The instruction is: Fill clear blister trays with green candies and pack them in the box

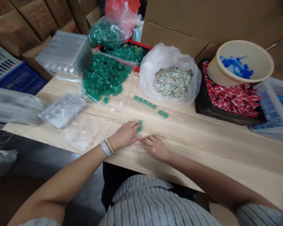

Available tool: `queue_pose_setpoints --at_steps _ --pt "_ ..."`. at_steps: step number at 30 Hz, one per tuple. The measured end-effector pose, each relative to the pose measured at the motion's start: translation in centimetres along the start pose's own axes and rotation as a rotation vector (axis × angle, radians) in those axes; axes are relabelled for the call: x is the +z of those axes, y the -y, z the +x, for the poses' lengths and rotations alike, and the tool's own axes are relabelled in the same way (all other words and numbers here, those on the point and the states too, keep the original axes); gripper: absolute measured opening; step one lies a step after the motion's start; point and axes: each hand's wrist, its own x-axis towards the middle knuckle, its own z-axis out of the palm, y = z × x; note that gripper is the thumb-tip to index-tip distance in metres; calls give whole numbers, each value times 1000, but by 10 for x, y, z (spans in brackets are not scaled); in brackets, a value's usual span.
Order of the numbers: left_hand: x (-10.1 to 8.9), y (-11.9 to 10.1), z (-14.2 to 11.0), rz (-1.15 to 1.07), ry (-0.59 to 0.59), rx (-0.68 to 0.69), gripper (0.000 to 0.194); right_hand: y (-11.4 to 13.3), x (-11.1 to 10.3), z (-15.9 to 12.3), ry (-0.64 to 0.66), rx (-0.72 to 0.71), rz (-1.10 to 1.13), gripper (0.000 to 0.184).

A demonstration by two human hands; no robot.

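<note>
Near the table's front edge, my left hand (127, 134) rests with its fingertips bent beside two small green pieces (139, 128). Its thumb reaches right, to the fingertips of my right hand (156, 148). Both hands meet at a thin clear plastic bag (139, 147) lying on the wood. The fingers of my right hand are curled in on its edge. Farther back, a slanting row of several green pieces (144, 102) lies on the table. A large heap of green wrapped pieces (103, 77) sits behind, to the left.
A white plastic bag (148, 67) holds many small printed packets (173, 82). At right, a black bin (226, 114) of red packets (233, 100) carries a cream bucket (213, 67). Stacks of clear bags (63, 110) lie left, near a grey plastic-wrapped stack (63, 51).
</note>
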Motion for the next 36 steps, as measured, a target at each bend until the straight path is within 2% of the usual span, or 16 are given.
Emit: queue_pose_setpoints --at_steps 2,4,9,12,14,16,19,21,22,23,25,27,30,33,36 --pt "-2 2 2 10 12 -14 47 -4 -6 -3 54 -87 -3 26" --pt "-2 2 3 13 11 -20 48 -5 -11 -2 83 -105 -4 23" --pt "-2 -7 -3 25 -25 -18 53 4 -12 15 135 18 -134 15" --pt "-12 -2 -8 -18 -76 15 56 0 -17 27 63 8 -150 14" --pt "-31 15 -8 -65 -194 -8 49 -17 -34 43 -44 48 -113 16" --pt "-58 46 -5 -76 -361 -126 35 -49 -65 75 -146 140 -78 18" --pt "-102 102 6 36 -565 -471 27 -114 -123 156 -239 373 -74 27" --pt "-119 132 17 140 -595 -697 28 -156 -149 216 -378 625 -70 32" --pt "-123 142 23 188 -580 -774 29 -172 -154 242 -408 668 -63 31" --pt "-124 149 28 229 -554 -826 30 -184 -154 265 -413 668 -51 31" --pt "-120 156 35 278 -507 -862 27 -195 -136 294 -373 610 -28 30" --pt "-114 158 36 275 -509 -838 22 -192 -104 305 -301 543 2 26" --pt "-112 162 28 143 -622 -764 25 -180 -54 302 -211 402 61 30" --pt "-115 163 20 -222 -761 -759 29 -174 -21 299 -121 314 122 34" --pt "-117 154 18 -761 -841 -776 33 -178 -8 301 -99 326 169 27"
